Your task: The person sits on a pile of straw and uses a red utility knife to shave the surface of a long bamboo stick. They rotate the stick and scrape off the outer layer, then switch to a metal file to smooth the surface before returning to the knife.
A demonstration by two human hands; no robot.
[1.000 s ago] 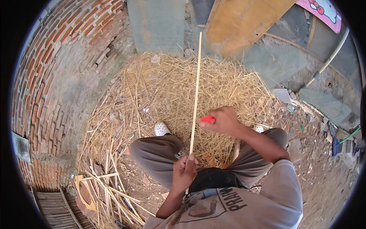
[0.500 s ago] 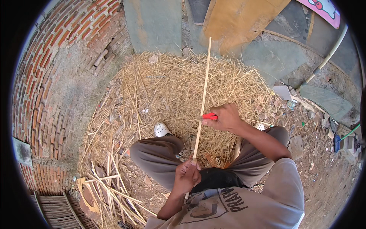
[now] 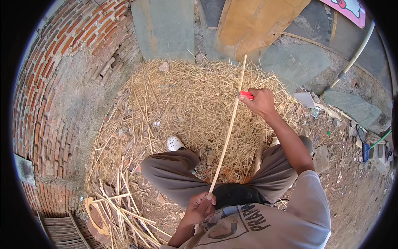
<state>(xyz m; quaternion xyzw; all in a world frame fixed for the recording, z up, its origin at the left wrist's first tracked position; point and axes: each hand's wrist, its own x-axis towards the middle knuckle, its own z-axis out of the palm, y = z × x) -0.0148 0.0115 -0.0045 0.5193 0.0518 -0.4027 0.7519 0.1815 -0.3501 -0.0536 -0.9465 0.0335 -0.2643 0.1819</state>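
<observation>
A long, pale bamboo strip (image 3: 229,139) slants up and away from my lap. My left hand (image 3: 200,207) is closed round its near end, close to my shirt. Farther out, my right hand (image 3: 263,102) grips a red-handled knife (image 3: 247,95), its short blade against the strip well up toward the far tip. The far end of the strip sticks out past the blade, over a pile of shavings (image 3: 186,99).
Cut strips (image 3: 124,207) lie in a heap at my lower left. A brick wall (image 3: 54,112) rises on the left; flat boards (image 3: 163,31) stand behind the shavings. At the right are a pale pipe (image 3: 358,52) and rubble. My white shoe (image 3: 175,143) rests among the shavings.
My right hand has slid the knife outward along the strip, away from me and rightward. My left hand has drawn slightly nearer my body, and the strip leans more to the right.
</observation>
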